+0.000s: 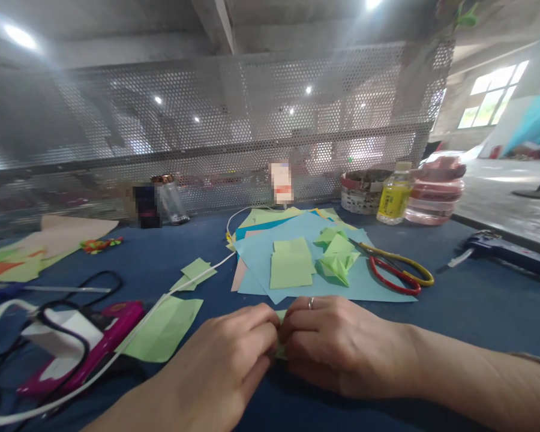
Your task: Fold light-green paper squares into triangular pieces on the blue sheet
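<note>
My left hand (225, 360) and my right hand (337, 342) meet at the near middle of the blue table (454, 312). Both are closed in a pinch on a small piece of light green paper (281, 351), mostly hidden between the fingers. My right hand wears a ring. Just beyond the hands lies a stack of light blue sheets (373, 288) with square green papers (290, 264) and folded green paper shapes (337, 258) on top.
Red and yellow scissors (398, 270) lie right of the stack. Loose green sheets (166, 327) and a pink device (99, 342) with cables sit at left. A yellow bottle (393, 195), a pink container (434, 192) and a perforated metal screen (207, 132) stand behind.
</note>
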Tool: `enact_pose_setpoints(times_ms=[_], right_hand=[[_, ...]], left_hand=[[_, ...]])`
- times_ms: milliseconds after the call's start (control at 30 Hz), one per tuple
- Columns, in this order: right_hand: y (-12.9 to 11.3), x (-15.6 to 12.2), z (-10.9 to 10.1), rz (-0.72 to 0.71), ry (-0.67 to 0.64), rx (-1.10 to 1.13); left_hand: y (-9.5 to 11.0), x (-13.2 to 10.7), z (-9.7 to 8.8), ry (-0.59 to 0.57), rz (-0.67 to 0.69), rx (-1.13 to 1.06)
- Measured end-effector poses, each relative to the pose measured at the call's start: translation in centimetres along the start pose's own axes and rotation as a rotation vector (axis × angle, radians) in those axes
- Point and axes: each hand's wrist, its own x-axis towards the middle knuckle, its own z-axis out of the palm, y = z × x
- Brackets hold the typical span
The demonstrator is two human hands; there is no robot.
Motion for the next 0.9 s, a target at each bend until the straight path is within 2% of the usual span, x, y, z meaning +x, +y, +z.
enact_pose_setpoints(times_ms=[133,233,500,667,900], right_hand=[[0.0,-0.2,-0.5,0.114,-0.059,0.093],[0.1,-0.2,-0.9,0.153,-0.044,0.164],[1.3,-0.5,-1.1,0.119,0.019,0.402],[1.6,-0.7,-1.3,0.121,-0.01,0.405],[1.7,-0.7,-1.3,0.108,-0.016,0.401]], left_hand=[[0.2,-0.2,-0.1,-0.035,-0.047,-0.087],[0.5,-0.1,-0.4,-0.028,-0.074,-0.131],[1.2,0.7,-0.8,-0.014,-0.125,-0.231],[1.1,1.1,-0.4,0.026,-0.211,-0.187],[0.7,1.3,0.5,0.072,-0.217,-0.206]])
